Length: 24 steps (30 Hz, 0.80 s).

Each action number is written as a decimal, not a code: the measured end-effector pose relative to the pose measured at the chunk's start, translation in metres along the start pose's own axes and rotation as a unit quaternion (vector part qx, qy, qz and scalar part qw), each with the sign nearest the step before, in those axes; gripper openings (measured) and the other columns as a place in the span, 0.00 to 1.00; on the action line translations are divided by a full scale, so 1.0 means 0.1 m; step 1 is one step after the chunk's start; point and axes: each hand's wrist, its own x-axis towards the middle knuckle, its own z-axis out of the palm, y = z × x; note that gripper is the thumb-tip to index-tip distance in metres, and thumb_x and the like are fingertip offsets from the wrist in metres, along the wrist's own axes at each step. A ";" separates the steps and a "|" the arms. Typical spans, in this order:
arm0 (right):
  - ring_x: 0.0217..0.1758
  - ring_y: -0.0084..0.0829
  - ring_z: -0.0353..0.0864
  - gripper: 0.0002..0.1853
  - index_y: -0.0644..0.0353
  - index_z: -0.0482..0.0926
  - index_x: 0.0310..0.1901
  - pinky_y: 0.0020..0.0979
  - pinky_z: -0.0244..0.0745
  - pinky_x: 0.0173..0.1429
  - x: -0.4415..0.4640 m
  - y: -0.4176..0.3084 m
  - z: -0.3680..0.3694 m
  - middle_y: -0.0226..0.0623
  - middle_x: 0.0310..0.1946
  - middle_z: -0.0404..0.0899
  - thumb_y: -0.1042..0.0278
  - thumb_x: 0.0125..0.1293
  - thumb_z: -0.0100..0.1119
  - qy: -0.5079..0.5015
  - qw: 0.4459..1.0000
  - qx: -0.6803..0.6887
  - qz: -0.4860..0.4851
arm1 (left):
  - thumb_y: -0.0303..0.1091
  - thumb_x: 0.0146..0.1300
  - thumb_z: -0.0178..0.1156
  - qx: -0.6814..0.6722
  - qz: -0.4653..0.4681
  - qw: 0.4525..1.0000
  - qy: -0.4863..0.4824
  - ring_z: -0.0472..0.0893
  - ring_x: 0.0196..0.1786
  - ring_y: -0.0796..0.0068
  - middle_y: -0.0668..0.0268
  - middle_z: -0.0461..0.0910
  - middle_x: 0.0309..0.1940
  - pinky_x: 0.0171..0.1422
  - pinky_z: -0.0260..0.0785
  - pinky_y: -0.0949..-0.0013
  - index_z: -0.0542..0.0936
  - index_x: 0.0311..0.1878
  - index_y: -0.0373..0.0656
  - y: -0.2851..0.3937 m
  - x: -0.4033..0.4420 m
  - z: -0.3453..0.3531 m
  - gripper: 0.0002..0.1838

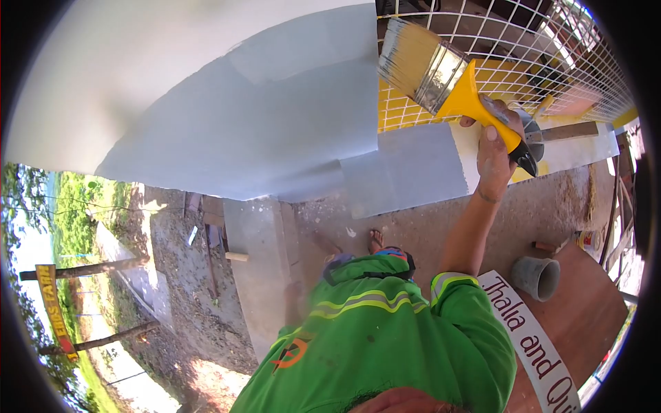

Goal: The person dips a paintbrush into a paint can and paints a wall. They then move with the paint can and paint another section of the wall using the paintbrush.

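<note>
My right hand is raised at the upper right, closed around the yellow handle of a wide paintbrush. The brush's pale bristles point up and left, in front of a white wire grid. Beyond the hand is a grey round container with a flat wooden stick across it. A large surface at the upper left has a blue-grey area beside paler paint. My left arm shows faintly beside the green shirt; its fingers cannot be made out.
A grey bucket stands on a brown board at the right, near a lettered white sign. A concrete ledge runs left of my feet. Wooden posts and a yellow sign are at the far left.
</note>
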 end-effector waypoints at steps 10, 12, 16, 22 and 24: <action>0.37 0.33 0.77 0.14 0.65 0.81 0.46 0.29 0.71 0.43 -0.02 0.19 0.82 0.42 0.37 0.80 0.75 0.57 0.64 -0.117 0.993 -0.017 -0.017 | 0.42 0.65 0.46 0.063 0.014 0.996 0.067 0.78 0.32 0.71 0.63 0.79 0.34 0.33 0.69 0.70 0.76 0.44 0.39 0.43 0.21 0.03 0.17; 0.38 0.31 0.77 0.13 0.67 0.80 0.46 0.28 0.71 0.44 -0.03 0.20 0.65 0.41 0.37 0.80 0.78 0.58 0.63 -0.071 0.995 -0.072 -0.026 | 0.43 0.65 0.46 -0.030 -0.069 0.991 0.107 0.79 0.36 0.69 0.62 0.81 0.37 0.37 0.70 0.68 0.76 0.45 0.39 0.81 0.01 0.12 0.17; 0.39 0.28 0.78 0.12 0.67 0.79 0.47 0.26 0.72 0.45 -0.19 0.11 0.25 0.40 0.38 0.79 0.78 0.60 0.61 0.008 0.982 -0.183 -0.040 | 0.45 0.65 0.47 0.088 -0.056 0.992 0.073 0.80 0.37 0.68 0.61 0.82 0.39 0.38 0.71 0.67 0.75 0.42 0.41 0.45 0.22 -0.09 0.17; 0.38 0.31 0.78 0.13 0.65 0.79 0.47 0.27 0.73 0.44 -0.41 -0.18 0.65 0.42 0.38 0.79 0.78 0.59 0.63 -0.015 0.992 -0.124 -0.018 | 0.48 0.66 0.47 0.004 -0.110 0.993 0.042 0.79 0.36 0.69 0.60 0.82 0.41 0.37 0.72 0.67 0.73 0.37 0.43 0.81 0.33 -0.28 0.17; 0.38 0.33 0.79 0.14 0.64 0.79 0.46 0.27 0.73 0.44 -0.33 -0.14 0.87 0.43 0.38 0.80 0.79 0.57 0.64 -0.095 0.988 -0.118 -0.039 | 0.48 0.66 0.47 0.028 -0.081 0.995 0.046 0.79 0.36 0.70 0.60 0.82 0.41 0.37 0.72 0.67 0.73 0.37 0.42 1.05 0.50 -0.35 0.17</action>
